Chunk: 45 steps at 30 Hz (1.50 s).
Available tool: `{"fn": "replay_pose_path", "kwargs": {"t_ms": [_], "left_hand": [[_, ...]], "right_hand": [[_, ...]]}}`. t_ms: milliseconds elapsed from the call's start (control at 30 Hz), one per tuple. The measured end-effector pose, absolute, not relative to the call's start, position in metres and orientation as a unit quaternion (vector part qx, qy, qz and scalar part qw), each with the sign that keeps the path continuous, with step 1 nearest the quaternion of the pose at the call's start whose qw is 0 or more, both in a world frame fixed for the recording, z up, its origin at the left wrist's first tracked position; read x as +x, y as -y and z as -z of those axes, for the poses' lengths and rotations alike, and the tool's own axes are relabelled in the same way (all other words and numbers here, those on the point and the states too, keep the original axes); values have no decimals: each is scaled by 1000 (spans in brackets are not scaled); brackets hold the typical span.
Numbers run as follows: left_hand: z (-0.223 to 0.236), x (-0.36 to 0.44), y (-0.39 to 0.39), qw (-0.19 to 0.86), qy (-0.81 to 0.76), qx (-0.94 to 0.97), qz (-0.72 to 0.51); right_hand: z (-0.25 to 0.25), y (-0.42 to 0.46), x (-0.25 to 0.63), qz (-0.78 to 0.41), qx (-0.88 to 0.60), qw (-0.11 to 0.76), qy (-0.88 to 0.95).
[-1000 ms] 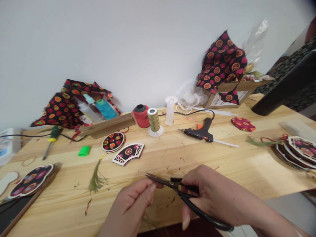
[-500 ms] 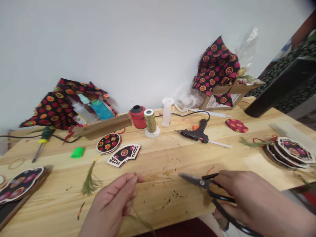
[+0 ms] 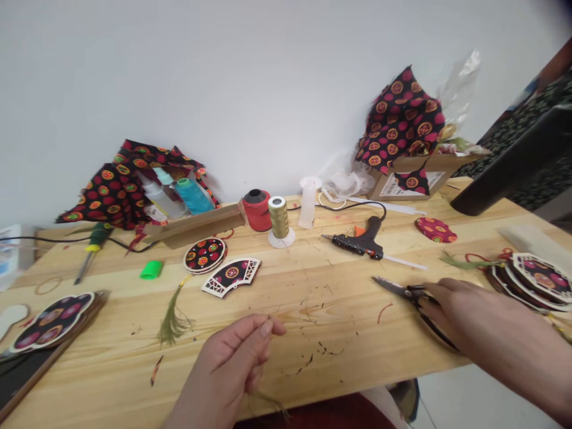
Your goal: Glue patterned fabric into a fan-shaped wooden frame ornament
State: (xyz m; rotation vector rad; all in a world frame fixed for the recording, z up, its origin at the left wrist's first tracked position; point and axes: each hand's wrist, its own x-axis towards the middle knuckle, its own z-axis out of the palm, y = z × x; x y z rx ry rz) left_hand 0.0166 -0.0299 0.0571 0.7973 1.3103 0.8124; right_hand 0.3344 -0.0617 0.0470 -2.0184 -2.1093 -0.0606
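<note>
My left hand (image 3: 230, 366) is closed in a pinch above the table's front part. Olive-green threads (image 3: 271, 403) hang below its fingers; the pinched end is mostly hidden. Over to the right, my right hand (image 3: 469, 322) grips the black handles of a pair of scissors (image 3: 395, 287). The scissors are low at the tabletop, blades together and pointing left. A short red cord (image 3: 384, 312) lies just left of them. Beyond my left hand are a fan-shaped fabric ornament (image 3: 232, 274) and a round one (image 3: 204, 255) with an olive tassel (image 3: 174, 322).
Thread spools in red (image 3: 257, 217) and gold (image 3: 279, 219) stand near the wall. A black glue gun (image 3: 360, 239) lies behind the scissors. Stacked ornaments (image 3: 538, 277) sit at right, a screwdriver (image 3: 92, 249) and green cap (image 3: 151, 270) at left. Another person's patterned clothing (image 3: 518, 143) shows beyond.
My right hand has moved the scissors right and back, down to the tabletop, and their blades have come together. My left hand keeps its pinch. The view has shifted slightly left.
</note>
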Motion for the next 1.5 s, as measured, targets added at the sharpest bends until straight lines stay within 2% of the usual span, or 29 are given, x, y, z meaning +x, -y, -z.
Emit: {"fn": "replay_pose_path", "kwargs": {"t_ms": [33, 100, 200, 300, 400, 767, 1033, 1300, 1500], "left_hand": [[-58, 18, 31, 656, -573, 349, -347], [-60, 20, 32, 675, -566, 345, -325], [-63, 23, 35, 697, -557, 338, -299], [-63, 25, 35, 714, -538, 345, -286], [-61, 24, 35, 722, -515, 367, -281], [-58, 23, 35, 768, -482, 318, -276], [-60, 22, 36, 779, -501, 212, -312], [-71, 28, 35, 741, -553, 218, -312], [-67, 24, 34, 738, -532, 298, -288]], "right_hand": [[-52, 58, 320, 6, -681, 128, 721], [-58, 49, 285, -89, -646, 228, 723], [-56, 36, 237, -370, -538, 356, 669], [-46, 25, 206, -570, -444, 413, 555], [-41, 20, 194, -644, -402, 431, 487], [-43, 19, 188, -654, -431, 377, 494], [-46, 20, 182, -621, -468, 388, 495], [-46, 19, 182, -618, -486, 388, 480], [-46, 19, 182, -607, -487, 388, 494]]}}
